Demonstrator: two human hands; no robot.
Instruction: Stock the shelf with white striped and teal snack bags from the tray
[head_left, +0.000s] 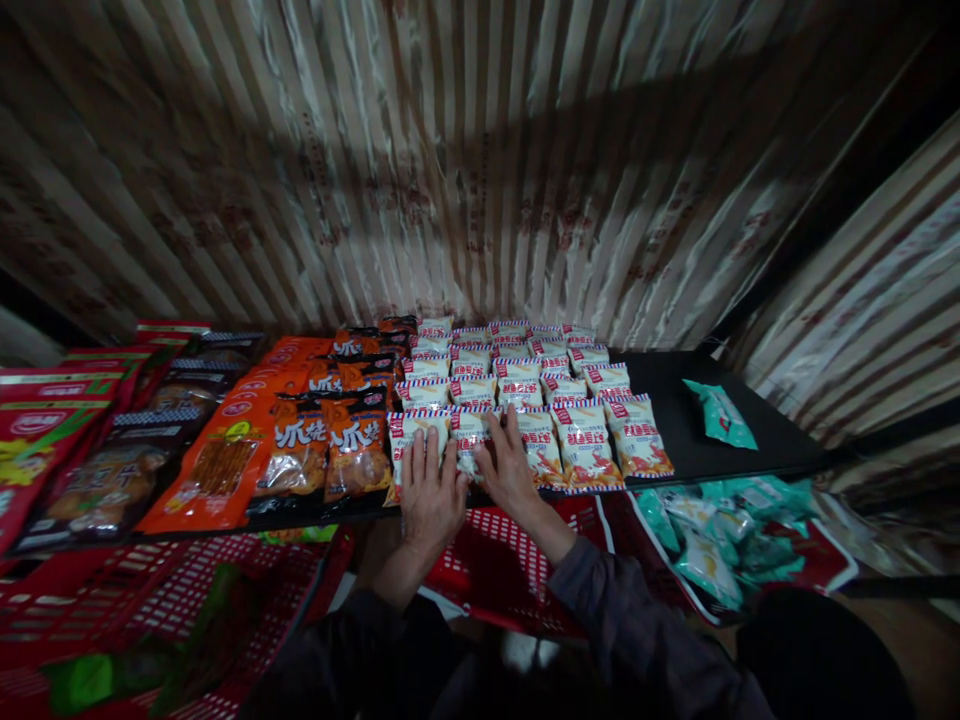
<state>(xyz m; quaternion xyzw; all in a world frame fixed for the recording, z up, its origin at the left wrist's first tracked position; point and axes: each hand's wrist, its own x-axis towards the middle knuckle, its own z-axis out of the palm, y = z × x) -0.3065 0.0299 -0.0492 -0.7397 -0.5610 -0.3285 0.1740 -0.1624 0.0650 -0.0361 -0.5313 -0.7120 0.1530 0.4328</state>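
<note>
My left hand (431,500) lies flat with fingers stretched over a white snack bag (409,430) in the front row. Close beside it, my right hand (510,470) rests its fingertips on the neighbouring white snack bag (472,428). These bags have red lettering and striped top edges, and stand in several rows on a black shelf (667,380). To their left are orange-and-black snack bags (356,445) with clear windows. Neither hand is closed around a bag.
On the shelf's right part lies one teal packet (720,415). Below, a red basket (832,565) holds several teal packets (712,560). Another red basket (285,570) with green packets stands lower left. Orange bags (225,450) and red bags (52,430) fill the left. Striped sheeting (480,180) hangs behind.
</note>
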